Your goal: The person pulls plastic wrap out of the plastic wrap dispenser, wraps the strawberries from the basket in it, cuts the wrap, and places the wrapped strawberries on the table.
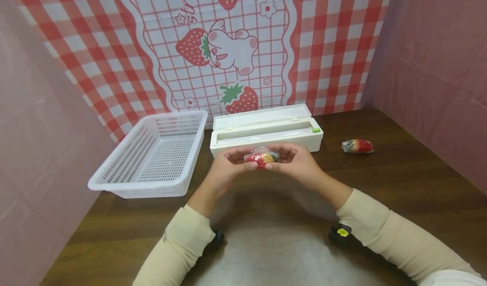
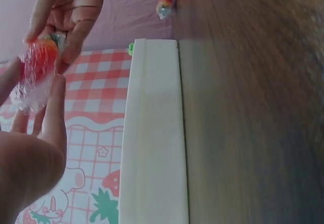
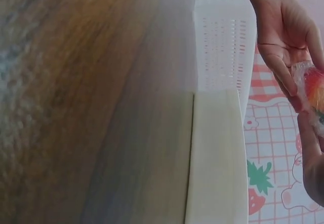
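Between both hands, above the front of a long white box [image 1: 266, 142], is a red and yellow item wrapped in clear plastic [image 1: 261, 158], dark green at one end. My left hand [image 1: 222, 167] pinches its red end with thumb and fingers. At the dark green end, my right hand [image 1: 300, 165] does the same. The left wrist view shows the crinkled wrap of this item [image 2: 38, 69] between the fingertips of both hands. The box's lid [image 1: 262, 116] stands raised at the back; clear film and a green tab [image 1: 316, 130] lie along its opening.
A white perforated basket [image 1: 195, 151] stands on the left of the brown wooden table [image 1: 262, 243]. Right of the box lies another wrapped red and yellow item [image 1: 357, 146]. A strawberry-print checked cloth [image 1: 335, 45] hangs behind, with pink cloth walls at both sides.
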### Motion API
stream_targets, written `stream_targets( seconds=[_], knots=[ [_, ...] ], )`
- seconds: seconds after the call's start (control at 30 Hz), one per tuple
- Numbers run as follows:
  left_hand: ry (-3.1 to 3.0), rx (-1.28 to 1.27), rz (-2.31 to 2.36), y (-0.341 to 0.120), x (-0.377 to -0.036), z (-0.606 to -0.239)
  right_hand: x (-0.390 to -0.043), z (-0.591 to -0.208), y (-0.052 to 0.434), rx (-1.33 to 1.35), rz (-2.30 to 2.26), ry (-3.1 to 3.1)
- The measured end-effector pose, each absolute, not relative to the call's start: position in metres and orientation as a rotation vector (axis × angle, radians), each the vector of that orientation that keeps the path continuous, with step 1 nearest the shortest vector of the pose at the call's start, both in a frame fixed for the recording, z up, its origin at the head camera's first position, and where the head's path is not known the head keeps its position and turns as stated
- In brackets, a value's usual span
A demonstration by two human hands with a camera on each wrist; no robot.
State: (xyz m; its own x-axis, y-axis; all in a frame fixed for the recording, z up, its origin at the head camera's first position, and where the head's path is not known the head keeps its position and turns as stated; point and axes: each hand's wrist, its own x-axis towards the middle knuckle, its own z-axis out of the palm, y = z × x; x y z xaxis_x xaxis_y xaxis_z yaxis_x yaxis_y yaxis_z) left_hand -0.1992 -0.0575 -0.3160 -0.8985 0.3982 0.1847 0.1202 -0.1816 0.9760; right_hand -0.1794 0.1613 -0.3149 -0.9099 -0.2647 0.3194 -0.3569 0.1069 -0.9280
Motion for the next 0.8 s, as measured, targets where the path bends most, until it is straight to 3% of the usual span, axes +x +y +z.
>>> stream_targets(
  seconds=[0.47, 0.8],
  knots=[
    [1.841, 0.312, 2.279, -0.0494, -0.1968, -0.3122, -0.1846, -0.3149, 0.1641, 0.483, 2.061, -2.303],
    [1.729, 0.332, 2.303, -0.0485, -0.198, -0.3171, -0.1857, -0.3152, 0.1708, 0.578, 2.323, -2.194]
  ],
)
